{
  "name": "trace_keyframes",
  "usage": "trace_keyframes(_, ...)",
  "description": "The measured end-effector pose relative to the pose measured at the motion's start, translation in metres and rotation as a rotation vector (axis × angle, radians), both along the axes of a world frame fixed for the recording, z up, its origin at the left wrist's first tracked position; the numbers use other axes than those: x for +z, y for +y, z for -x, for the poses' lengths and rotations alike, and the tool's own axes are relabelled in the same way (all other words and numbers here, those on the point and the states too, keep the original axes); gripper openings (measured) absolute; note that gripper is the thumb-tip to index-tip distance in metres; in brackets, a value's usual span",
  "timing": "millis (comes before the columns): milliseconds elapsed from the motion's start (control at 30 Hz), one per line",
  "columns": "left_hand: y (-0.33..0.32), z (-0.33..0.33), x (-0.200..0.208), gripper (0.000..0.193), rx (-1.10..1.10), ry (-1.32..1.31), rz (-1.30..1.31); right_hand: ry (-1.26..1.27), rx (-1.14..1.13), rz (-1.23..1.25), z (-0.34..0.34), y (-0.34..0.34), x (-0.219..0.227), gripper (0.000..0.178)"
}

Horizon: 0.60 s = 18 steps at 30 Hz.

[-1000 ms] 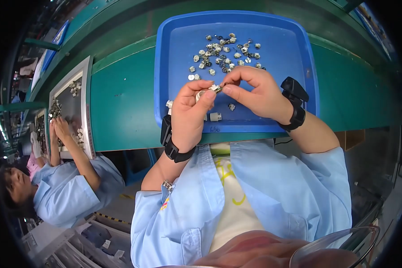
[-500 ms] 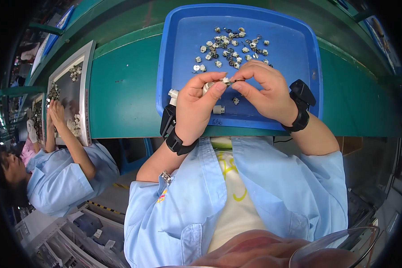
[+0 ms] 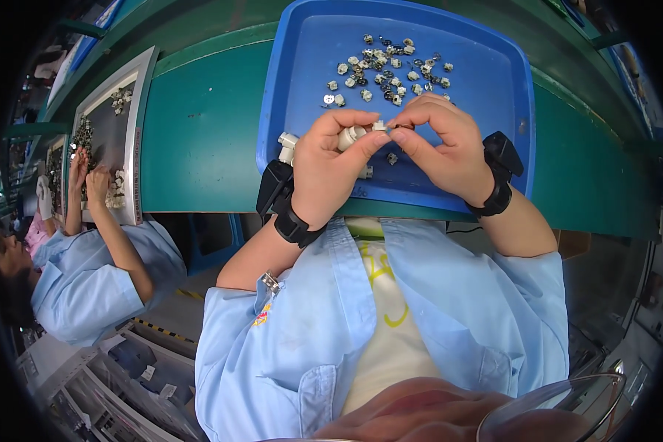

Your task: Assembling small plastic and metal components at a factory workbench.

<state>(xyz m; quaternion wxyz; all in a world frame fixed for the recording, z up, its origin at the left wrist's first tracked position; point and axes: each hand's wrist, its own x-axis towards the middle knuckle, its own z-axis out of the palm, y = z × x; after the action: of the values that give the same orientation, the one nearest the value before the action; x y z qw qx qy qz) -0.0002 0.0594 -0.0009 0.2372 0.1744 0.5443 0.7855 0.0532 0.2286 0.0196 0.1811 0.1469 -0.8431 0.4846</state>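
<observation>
Over the near half of a blue tray [image 3: 267, 96], my two hands meet almost fingertip to fingertip. My left hand [image 3: 320, 166] pinches a small white plastic part [image 3: 379, 126] between thumb and forefinger. A larger white cylindrical plastic piece [image 3: 351, 136] also sits in that hand, inside the curled fingers. My right hand [image 3: 451, 151] pinches a small dark, thin piece [image 3: 403, 127], apparently metal, right beside the white part; whether the two touch is unclear. One loose small part [image 3: 392, 158] lies on the tray below my fingers.
Several small white-and-metal parts [image 3: 383, 62] lie scattered in the tray's far half. White cylindrical pieces [image 3: 288, 140] rest by its left wall, and another [image 3: 366, 172] near its front. The tray stands on a green bench [image 3: 199, 147]. At left, a co-worker's hands [image 3: 96, 184] work over a metal-framed tray [image 3: 138, 132].
The view has shifted slightly, so the tray appears higher. My hands keep their pinches, with the small white part now turned more into sight. The co-worker's hands have moved lower in the view.
</observation>
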Motion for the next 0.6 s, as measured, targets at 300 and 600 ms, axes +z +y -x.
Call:
trace_keyframes(300, 0.0002, -0.0005, 0.0006, 0.019, 0.138, 0.639, 0.236, 0.043, -0.026, 0.057, -0.0029, -0.0025, -0.0031, 0.010)
trace_keyframes(600, -0.0071, 0.0000, -0.0001, 0.022, 0.097, 0.549, 0.195, -0.071, 0.093, 0.172, 0.0007, -0.0038, -0.0036, 0.017)
